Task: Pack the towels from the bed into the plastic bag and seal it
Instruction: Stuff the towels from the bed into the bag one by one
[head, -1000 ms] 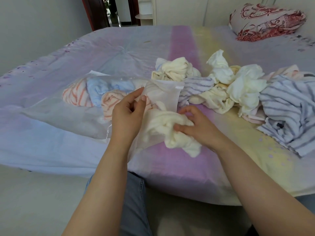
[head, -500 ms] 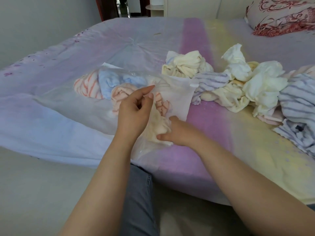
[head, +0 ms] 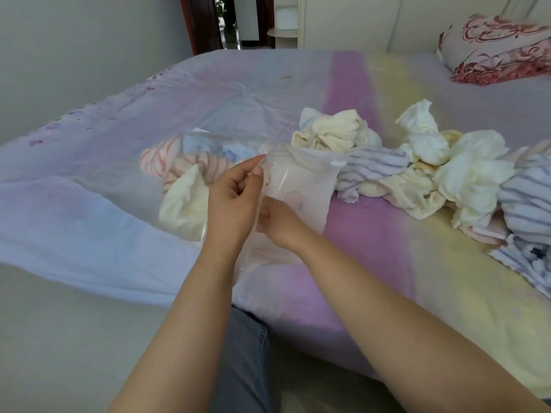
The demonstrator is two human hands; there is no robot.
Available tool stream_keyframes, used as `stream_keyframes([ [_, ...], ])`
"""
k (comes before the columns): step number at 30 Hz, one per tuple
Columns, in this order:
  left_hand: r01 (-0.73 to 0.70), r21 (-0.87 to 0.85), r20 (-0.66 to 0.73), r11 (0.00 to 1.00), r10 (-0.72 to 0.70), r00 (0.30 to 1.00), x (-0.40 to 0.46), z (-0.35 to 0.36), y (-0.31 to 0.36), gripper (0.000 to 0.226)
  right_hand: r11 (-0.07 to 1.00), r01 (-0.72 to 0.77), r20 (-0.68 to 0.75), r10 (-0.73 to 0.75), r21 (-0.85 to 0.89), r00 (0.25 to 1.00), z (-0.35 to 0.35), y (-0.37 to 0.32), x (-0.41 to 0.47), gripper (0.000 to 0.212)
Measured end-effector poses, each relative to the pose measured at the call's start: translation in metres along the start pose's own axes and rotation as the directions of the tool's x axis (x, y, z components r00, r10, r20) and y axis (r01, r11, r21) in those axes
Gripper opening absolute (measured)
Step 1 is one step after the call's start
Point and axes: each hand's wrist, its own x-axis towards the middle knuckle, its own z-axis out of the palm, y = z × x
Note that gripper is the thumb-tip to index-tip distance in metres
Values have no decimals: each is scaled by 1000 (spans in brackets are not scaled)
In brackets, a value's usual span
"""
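Observation:
A clear plastic bag (head: 301, 186) lies on the bed with its mouth toward me. Inside it are an orange-striped towel (head: 158, 162), a blue towel (head: 226, 150) and a cream towel (head: 185, 204). My left hand (head: 235, 201) pinches the upper edge of the bag's mouth and holds it up. My right hand (head: 277, 216) reaches into the mouth, its fingers hidden behind my left hand and the plastic. A heap of loose towels (head: 423, 168), cream, white and grey-striped, lies on the bed to the right of the bag.
The bed (head: 357, 93) has a pastel purple, pink and yellow sheet, and its near edge runs under my forearms. A red-patterned folded quilt (head: 495, 49) sits at the far right corner. A doorway (head: 226, 22) is behind the bed. My grey-trousered leg (head: 241, 362) is below.
My right hand pushed the cream towel from the bed through the bag's mouth; the towel now lies deep in the bag at the left. My left hand kept holding the mouth open.

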Motion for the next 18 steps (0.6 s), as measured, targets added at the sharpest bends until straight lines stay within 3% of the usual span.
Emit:
stream_keyframes([
  [2, 4, 2, 23, 1000, -4, 1000, -1, 7, -3, 21, 987, 4, -173, 24, 159, 985, -20, 19, -30, 20],
  [4, 32, -12, 46, 999, -31, 998, -3, 17, -6, 21, 979, 56, -410, 30, 196, 912, -47, 42, -60, 16],
  [7, 54, 6, 47, 999, -54, 997, -7, 32, -7, 23, 995, -71, -719, 3, -64, 695, -101, 83, -69, 19],
  [9, 59, 12, 49, 998, -60, 997, -9, 38, -6, 25, 934, -284, -794, -1, -218, 608, -138, 110, -61, 46],
  [12, 43, 47, 59, 998, -46, 997, -13, 39, -6, 22, 781, -519, -713, 140, -347, 687, -173, 145, -53, 78],
  [13, 36, 61, 60, 997, -39, 997, -14, 37, -6, 20, 734, -562, -689, 180, -382, 702, -179, 155, -53, 75],
  [15, 34, 82, 57, 996, -39, 998, -15, 32, -5, 20, 717, -563, -686, 164, -410, 708, -185, 166, -55, 49],
  [18, 58, 82, 56, 995, -62, 997, -15, 24, -11, 21, 768, -456, -709, 3, -450, 705, -180, 157, -60, 34],
])
